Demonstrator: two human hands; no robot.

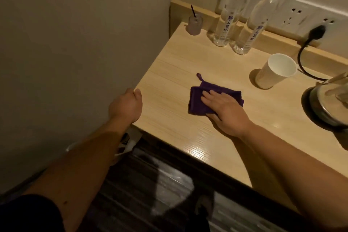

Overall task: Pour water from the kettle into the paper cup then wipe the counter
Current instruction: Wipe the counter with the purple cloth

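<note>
The right hand (224, 108) lies flat on a folded purple cloth (199, 100) in the middle of the pale wooden counter (169, 73), its fingers (209, 96) spread wide and pressed on the fabric. The left hand (126, 105) rests at the counter's left edge, fingers curled loosely, holding nothing. Beyond the right fingertips stands a white paper cup (273, 71); further right, the glass kettle (331, 100) is partly out of view.

The two clear water bottles, the left bottle (227, 19) and the right bottle (254, 28), each carry a vertical column of blue characters on their labels. The print is too blurred to read. No other text shows anywhere.
</note>
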